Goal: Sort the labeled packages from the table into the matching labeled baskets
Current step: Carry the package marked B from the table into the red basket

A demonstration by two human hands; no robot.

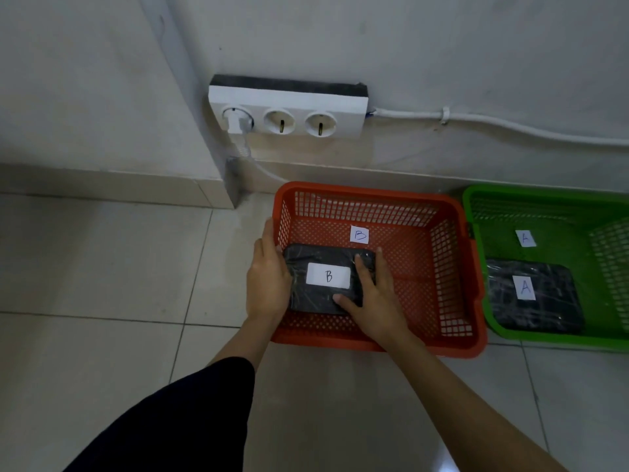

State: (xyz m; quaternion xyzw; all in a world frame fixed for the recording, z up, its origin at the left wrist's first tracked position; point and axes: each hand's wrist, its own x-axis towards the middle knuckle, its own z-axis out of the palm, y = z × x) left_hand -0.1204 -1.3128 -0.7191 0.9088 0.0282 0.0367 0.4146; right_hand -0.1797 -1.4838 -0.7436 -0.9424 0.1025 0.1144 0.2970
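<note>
Pale floor tiles (102, 267) meet a white wall, and a white power strip (287, 110) sits on that wall. Two baskets stand side by side on the tiles. In the red basket (452, 274) a small paper tag (359, 235) says B. The green basket (476, 212) to its right has an A tag and already holds a black pack (537, 311) marked A. Both hands hold a black pack marked B (328, 276) low inside the red basket, near its left wall. I cannot tell if it touches the bottom yet. The pack looks flat and firm, wrapped in shiny plastic that may be a bit slippery, and it does not look heavy. The short ends seem the best place to hold it. The left hand (269, 284) is curved around the left end, just by the basket wall. The right hand (371, 298) grips the right end, fingers over the top and thumb on the near edge. Neither hand is clenched tight; both are half open around the pack.
</note>
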